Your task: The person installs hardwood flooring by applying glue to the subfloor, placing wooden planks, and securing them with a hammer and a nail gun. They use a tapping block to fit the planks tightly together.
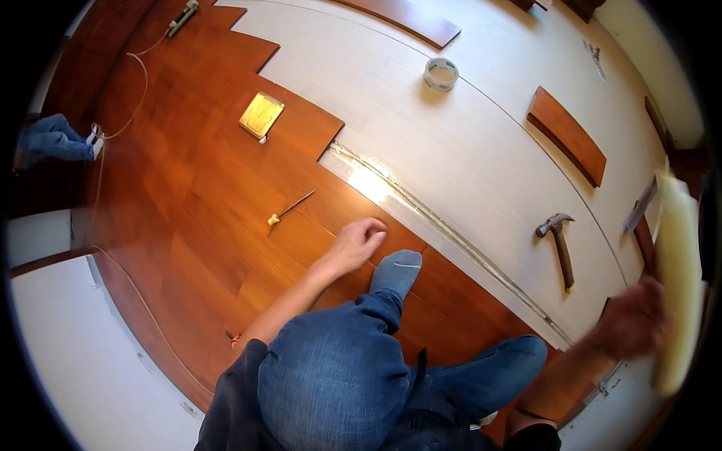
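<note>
My left hand [356, 246] hovers low over the reddish wood floorboards [203, 218], next to my socked foot. Its fingers are loosely curled and a little apart, with nothing in them. At the far right, my right hand [635, 319] is smeared by motion and grips a long, pale yellow board [677, 278] that stands nearly upright. The board is blurred too, and how the fingers wrap it is hard to see. A claw hammer [561, 252] with a wooden handle lies on the white underlay [481, 165], left of that hand.
A screwdriver [290, 208] and a brass floor box [262, 115] are on the boards. A tape roll [441, 74], a short board [568, 135] and a longer board [410, 19] lie on the underlay. A shiny taped seam [451, 233] runs along the board edge. A cable [143, 278] crosses the left side. Another person's legs [56, 141] show far left.
</note>
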A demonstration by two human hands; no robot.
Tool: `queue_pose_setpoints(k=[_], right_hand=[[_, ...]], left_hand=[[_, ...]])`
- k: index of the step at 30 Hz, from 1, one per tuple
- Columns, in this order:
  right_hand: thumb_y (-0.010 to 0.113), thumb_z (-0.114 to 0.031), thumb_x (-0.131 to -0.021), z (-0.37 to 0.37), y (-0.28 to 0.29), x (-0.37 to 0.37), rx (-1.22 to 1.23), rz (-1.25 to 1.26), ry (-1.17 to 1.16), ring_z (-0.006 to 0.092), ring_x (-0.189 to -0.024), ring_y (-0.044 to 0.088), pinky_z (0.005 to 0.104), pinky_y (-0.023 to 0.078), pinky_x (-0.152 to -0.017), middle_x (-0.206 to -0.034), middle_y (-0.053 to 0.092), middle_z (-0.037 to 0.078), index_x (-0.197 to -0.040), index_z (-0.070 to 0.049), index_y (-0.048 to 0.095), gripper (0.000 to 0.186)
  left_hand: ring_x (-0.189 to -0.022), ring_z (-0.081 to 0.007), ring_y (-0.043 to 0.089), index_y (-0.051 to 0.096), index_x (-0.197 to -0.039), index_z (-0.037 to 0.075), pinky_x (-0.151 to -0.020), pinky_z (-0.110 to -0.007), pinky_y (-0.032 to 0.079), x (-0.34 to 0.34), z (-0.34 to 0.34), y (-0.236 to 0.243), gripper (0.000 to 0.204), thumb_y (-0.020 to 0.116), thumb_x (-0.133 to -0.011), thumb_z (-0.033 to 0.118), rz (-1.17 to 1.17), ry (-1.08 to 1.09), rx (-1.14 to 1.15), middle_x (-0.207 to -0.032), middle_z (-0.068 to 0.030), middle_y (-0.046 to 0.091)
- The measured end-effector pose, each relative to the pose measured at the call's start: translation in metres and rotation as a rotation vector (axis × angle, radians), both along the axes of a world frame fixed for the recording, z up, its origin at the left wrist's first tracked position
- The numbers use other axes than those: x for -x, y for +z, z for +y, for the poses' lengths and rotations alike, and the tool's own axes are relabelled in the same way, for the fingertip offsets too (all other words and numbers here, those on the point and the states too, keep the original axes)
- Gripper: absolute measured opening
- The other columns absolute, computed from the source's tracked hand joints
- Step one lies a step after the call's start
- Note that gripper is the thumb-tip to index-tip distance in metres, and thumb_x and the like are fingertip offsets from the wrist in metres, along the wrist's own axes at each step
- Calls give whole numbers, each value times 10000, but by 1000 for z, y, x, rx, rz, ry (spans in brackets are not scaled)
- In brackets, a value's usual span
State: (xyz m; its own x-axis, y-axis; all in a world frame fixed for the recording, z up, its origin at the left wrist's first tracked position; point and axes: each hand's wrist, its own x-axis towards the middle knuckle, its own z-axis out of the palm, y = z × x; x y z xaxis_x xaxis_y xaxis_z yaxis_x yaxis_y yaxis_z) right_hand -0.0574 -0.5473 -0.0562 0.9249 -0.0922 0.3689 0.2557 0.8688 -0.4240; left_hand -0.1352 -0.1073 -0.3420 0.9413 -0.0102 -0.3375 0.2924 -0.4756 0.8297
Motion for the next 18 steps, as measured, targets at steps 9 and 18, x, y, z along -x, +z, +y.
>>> queue_pose_setpoints(k=[9,18], right_hand=[[693,-45,-924,95,-32,-52,768,15,-464,294,-1293,571,429,498,-1079,-1362,612,186,-1422,50,533,531],[853,-112,-790,144,-146,-74,1621,-37,53,242,-1206,619,384,510,-993,-1334,655,127,-1333,-53,620,593]], left_hand=[[-1119,-331,616,613,-1246,74,-938,-460,494,12,145,-11,406,685,-847,94,-175,17,-1075,-1224,-142,634],[-1091,-334,678,664,-1045,76,-909,-464,546,-52,179,16,187,663,-876,157,652,-173,-801,-1082,-132,724]])
